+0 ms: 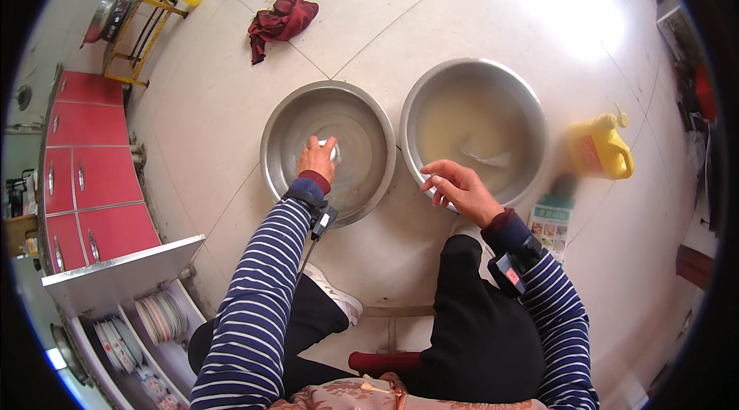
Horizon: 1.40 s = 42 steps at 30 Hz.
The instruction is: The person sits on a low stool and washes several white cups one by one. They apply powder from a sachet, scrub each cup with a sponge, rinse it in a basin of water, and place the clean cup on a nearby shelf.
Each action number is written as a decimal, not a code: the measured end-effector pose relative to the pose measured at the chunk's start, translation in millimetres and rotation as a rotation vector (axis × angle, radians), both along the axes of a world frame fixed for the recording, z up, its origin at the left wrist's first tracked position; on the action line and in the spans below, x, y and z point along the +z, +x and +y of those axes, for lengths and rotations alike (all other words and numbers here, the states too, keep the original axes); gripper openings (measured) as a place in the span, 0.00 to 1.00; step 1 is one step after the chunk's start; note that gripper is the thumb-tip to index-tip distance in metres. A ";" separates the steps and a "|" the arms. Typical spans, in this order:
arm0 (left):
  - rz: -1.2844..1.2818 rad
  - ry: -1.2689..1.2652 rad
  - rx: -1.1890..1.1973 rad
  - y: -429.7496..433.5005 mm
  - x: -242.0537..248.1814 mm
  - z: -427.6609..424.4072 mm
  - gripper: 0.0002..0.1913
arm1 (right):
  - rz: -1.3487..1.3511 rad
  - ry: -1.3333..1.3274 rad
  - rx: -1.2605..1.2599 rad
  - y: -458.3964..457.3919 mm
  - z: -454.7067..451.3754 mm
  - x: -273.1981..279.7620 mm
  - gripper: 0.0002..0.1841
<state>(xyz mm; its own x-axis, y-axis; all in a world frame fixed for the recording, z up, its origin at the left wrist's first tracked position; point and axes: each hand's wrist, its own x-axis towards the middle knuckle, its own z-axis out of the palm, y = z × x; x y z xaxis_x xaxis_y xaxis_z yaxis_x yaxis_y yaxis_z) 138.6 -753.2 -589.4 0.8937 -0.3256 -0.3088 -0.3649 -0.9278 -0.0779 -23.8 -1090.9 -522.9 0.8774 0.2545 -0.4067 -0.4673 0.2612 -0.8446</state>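
Inside the left metal basin (pixel 277 127), my left hand (pixel 317 160) grips a small white object (pixel 330 150), mostly hidden under the fingers; it may be a small bowl or cup. My right hand (pixel 462 189) hovers at the near rim of the right metal basin (pixel 540 104). Its fingers are loosely bent and apart, with nothing visible in them. Cloudy yellowish water (pixel 450 115) fills part of that right basin. A whitish thing (pixel 489 159) lies under the water there, too blurred to name.
To the right stand a yellow plastic jug (pixel 597 147) and a printed packet (pixel 551 225). A dark red cloth (pixel 283 23) lies crumpled on the tiled floor beyond the basins. An open drawer (pixel 124 271) with stacked plates (pixel 161 317) juts out at left, below red cabinets (pixel 107 173).
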 end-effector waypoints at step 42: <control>0.763 -1.230 1.126 -55.1 30.5 26.9 0.20 | 0.108 -0.125 -0.006 100.9 211.5 -127.5 0.25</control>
